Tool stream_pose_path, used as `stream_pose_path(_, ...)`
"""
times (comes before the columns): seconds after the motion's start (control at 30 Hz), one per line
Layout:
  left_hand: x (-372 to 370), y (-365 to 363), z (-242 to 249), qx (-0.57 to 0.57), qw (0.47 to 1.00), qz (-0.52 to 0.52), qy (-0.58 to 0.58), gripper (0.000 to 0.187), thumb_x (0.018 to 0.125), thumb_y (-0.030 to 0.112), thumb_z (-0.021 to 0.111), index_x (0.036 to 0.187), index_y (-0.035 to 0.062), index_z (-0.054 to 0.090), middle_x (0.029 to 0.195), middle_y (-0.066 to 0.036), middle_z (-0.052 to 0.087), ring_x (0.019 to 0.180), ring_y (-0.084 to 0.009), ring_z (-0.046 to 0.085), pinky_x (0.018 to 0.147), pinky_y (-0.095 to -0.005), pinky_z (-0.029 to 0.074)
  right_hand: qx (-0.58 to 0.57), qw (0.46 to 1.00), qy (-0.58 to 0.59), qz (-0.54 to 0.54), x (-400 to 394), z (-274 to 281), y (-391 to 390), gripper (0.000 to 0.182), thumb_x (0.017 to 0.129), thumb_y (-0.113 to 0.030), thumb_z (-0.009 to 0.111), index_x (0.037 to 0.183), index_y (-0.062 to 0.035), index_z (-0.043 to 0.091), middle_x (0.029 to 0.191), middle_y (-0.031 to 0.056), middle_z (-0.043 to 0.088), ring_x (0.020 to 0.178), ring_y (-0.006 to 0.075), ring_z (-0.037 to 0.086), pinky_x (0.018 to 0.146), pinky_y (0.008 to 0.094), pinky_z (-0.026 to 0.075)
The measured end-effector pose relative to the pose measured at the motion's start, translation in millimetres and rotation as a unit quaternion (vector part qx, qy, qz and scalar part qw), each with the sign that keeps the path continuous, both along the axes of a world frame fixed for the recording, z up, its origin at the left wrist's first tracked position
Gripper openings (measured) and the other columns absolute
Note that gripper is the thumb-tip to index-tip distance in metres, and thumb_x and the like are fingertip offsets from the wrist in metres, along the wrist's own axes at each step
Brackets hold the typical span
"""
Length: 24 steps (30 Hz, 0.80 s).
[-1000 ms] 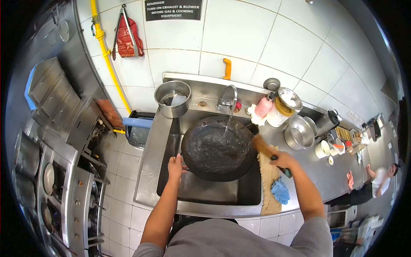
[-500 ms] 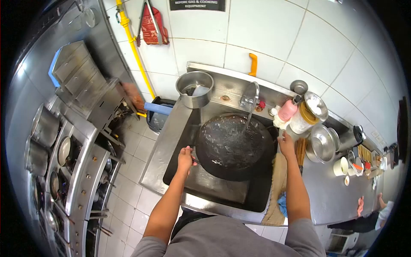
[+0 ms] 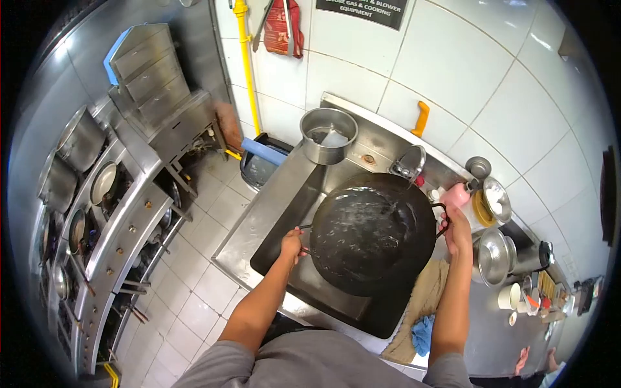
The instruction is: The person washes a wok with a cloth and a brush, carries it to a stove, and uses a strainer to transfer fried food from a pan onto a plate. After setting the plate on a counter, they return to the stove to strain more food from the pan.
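Note:
A large black wok with water in it is over the steel sink, under the faucet. My left hand is closed around its left loop handle. On the opposite side, my right hand grips the right loop handle, its fingers partly hidden behind the metal. Close behind my right hand stands a pink pump bottle. A tan cloth lies along the sink's right edge, with a blue rag on it.
A steel pot sits on the sink's back left corner. Steel bowls and a white cup stand on the right counter, where another person's hand shows. A stove with pans runs along the left.
My right hand has closed on the wok's right handle, where before it was off the wok. The wok looks raised and shifted, with water gathered in it. My view has turned.

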<state>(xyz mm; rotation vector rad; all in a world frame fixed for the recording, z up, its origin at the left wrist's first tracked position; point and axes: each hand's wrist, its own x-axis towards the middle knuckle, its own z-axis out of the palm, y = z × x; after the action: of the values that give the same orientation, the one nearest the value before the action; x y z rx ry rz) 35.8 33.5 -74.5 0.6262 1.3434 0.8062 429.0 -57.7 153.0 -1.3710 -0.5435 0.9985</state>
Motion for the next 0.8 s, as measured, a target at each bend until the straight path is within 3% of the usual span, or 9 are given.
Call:
stream_pose_path(0.2,26.9,-2.1,-51.0,-0.086,0.995,0.036,-0.039,0.030,0.094,0.037,0.043,0.100,0.0107,0.056,0.065,-0.005,0.049,0.048,-0.0175,0.043,0.039,-0.0323,0.037,0.097,0.990,0.039,0.097,-93.9,96.5,-23.7,0.038,0.089,-0.018,0.053,0.123,-0.0028,0.046,0.091,0.0070,0.053,0.074,0.0132,0.048,0.066,0.0270,0.042)
stream_pose_path(0.27,25.3,-3.4,-44.4,-0.087,0.995,-0.039,0.016,0.028,0.093,0.031,0.043,0.104,0.0082,0.056,0.072,-0.007,0.052,0.051,-0.0186,0.044,0.042,-0.0339,0.036,0.124,0.978,0.051,0.158,-122.1,110.4,-24.7,0.044,0.089,-0.020,0.053,0.128,-0.0024,0.041,0.102,0.0125,0.056,0.083,0.0174,0.052,0.072,0.0296,0.045)
stream_pose_path(0.4,27.6,-0.3,-65.7,-0.152,0.987,-0.054,0.007,0.029,0.092,0.025,0.041,0.103,0.0038,0.056,0.069,-0.008,0.053,0.051,-0.0198,0.048,0.043,-0.0347,0.039,0.126,0.971,0.056,0.196,-181.3,131.9,-17.8,0.046,0.088,-0.021,0.055,0.128,-0.0020,0.042,0.106,0.0156,0.056,0.088,0.0199,0.054,0.078,0.0321,0.045)
stream_pose_path(0.43,27.9,-3.3,-67.9,-0.134,0.986,-0.092,-0.045,0.027,0.092,0.028,0.043,0.099,0.0059,0.055,0.068,-0.007,0.052,0.055,-0.0201,0.051,0.045,-0.0356,0.042,0.133,0.967,0.063,0.209,-190.1,134.9,-14.8,0.047,0.088,-0.021,0.056,0.128,-0.0019,0.042,0.107,0.0168,0.056,0.090,0.0211,0.055,0.079,0.0326,0.044)
stream_pose_path(0.57,10.7,4.5,-43.3,-0.148,0.959,-0.199,-0.136,0.023,0.090,0.026,0.046,0.094,0.0049,0.055,0.063,-0.008,0.051,0.057,-0.0216,0.056,0.048,-0.0390,0.048,0.202,0.958,0.073,0.191,-176.5,143.2,-11.1,0.048,0.086,-0.024,0.057,0.127,-0.0012,0.043,0.109,0.0205,0.055,0.094,0.0258,0.055,0.081,0.0342,0.045)
stream_pose_path(0.6,5.9,14.9,-39.9,-0.145,0.959,-0.200,-0.136,0.023,0.090,0.026,0.046,0.094,0.0049,0.055,0.063,-0.008,0.051,0.057,-0.0216,0.056,0.048,-0.0390,0.048,0.210,0.962,0.057,0.165,-164.4,143.6,-13.7,0.046,0.087,-0.025,0.057,0.125,-0.0011,0.045,0.111,0.0173,0.056,0.094,0.0265,0.054,0.080,0.0344,0.045)
stream_pose_path(0.67,-5.8,38.8,-38.3,-0.083,0.959,-0.265,-0.055,0.022,0.089,0.025,0.046,0.092,0.0044,0.056,0.063,-0.006,0.051,0.051,-0.0216,0.055,0.046,-0.0386,0.048,0.207,0.971,0.095,0.076,-126.0,134.4,-21.5,0.046,0.087,-0.027,0.059,0.123,-0.0014,0.047,0.110,0.0112,0.056,0.093,0.0267,0.054,0.079,0.0338,0.045)
stream_pose_path(0.7,-10.1,49.9,-25.7,-0.081,0.959,-0.266,-0.053,0.022,0.089,0.025,0.046,0.092,0.0044,0.056,0.063,-0.006,0.051,0.051,-0.0216,0.055,0.046,-0.0386,0.048,0.197,0.975,0.087,0.053,-101.2,123.9,-27.3,0.051,0.087,-0.030,0.058,0.125,0.0004,0.044,0.116,0.0124,0.053,0.097,0.0262,0.053,0.080,0.0321,0.044)
stream_pose_path(0.8,-20.4,86.8,40.8,-0.032,0.952,-0.305,0.013,0.028,0.092,0.027,0.047,0.087,0.0026,0.059,0.060,-0.004,0.051,0.051,-0.0193,0.056,0.045,-0.0368,0.050,0.178,0.981,0.079,0.017,-52.2,89.5,-52.9,0.056,0.087,-0.030,0.060,0.129,0.0006,0.038,0.123,0.0113,0.049,0.103,0.0267,0.052,0.083,0.0307,0.045)
